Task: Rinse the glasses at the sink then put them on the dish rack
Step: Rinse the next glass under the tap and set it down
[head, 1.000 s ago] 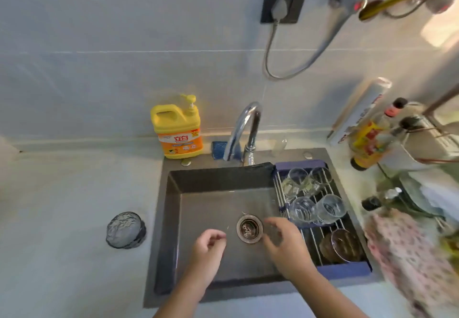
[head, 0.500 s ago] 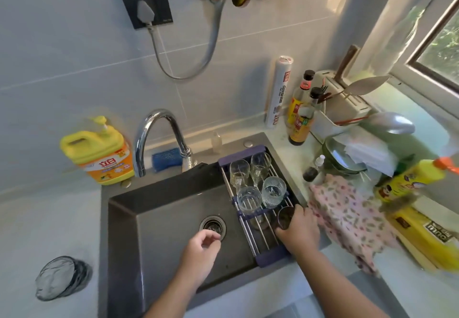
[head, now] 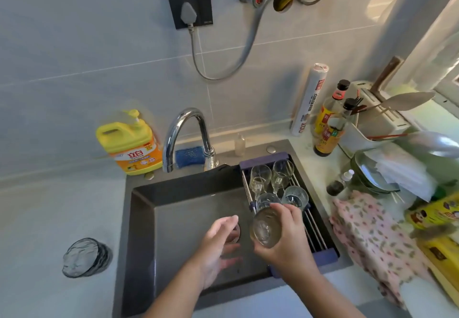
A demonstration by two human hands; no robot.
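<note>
My right hand (head: 288,240) grips a brownish tinted glass (head: 265,227) over the right part of the dark sink (head: 188,208), its base tilted toward me. Just left of it, my left hand (head: 218,248) hovers open over the drain, fingers spread, holding nothing. A roll-up dish rack (head: 315,223) spans the sink's right side and carries several clear glasses (head: 270,176), with a ribbed glass (head: 295,196) nearest my hand. The chrome faucet (head: 185,133) curves over the back of the sink; no water runs from it. A dark textured glass (head: 85,256) stands alone on the left counter.
A yellow detergent jug (head: 130,142) and blue sponge (head: 188,156) sit behind the sink. The right counter holds sauce bottles (head: 329,129), a wrap roll (head: 309,99), a utensil holder (head: 380,111), a flowered cloth (head: 372,238) and yellow packages (head: 439,230).
My right hand reached onto the rack, took hold of the tinted glass and lifted it left over the sink. My left hand opened and rose beside it.
</note>
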